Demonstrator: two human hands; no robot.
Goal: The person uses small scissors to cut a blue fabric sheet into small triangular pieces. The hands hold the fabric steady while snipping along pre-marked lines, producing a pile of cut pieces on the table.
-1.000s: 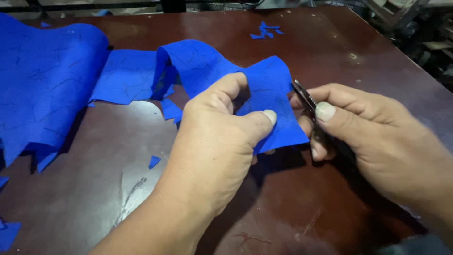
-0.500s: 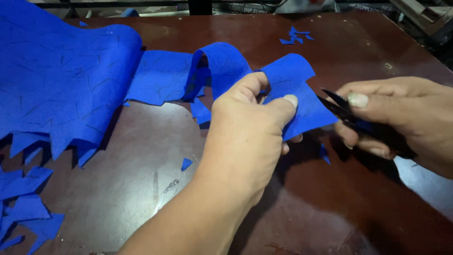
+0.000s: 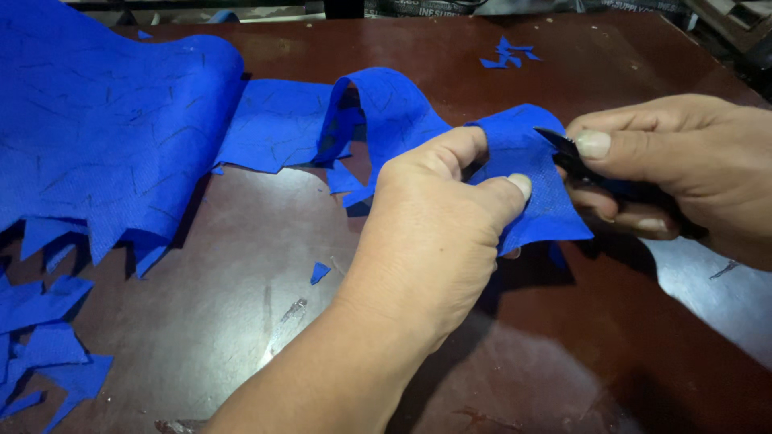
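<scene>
Left hand [image 3: 438, 233] pinches blue fabric strip [image 3: 527, 181] taut above desk [image 3: 241, 289]; right hand [image 3: 675, 173], grip closed on dark blades, probably scissors [image 3: 567, 153], meets strip edge just right of pinch.

A dark reddish-brown desk [image 3: 241, 305] fills nearly the whole view, its worn, scratched top glossy under overhead light, with a pale glare patch near the right edge. Beyond its far edge lies dim, indistinct clutter.
</scene>
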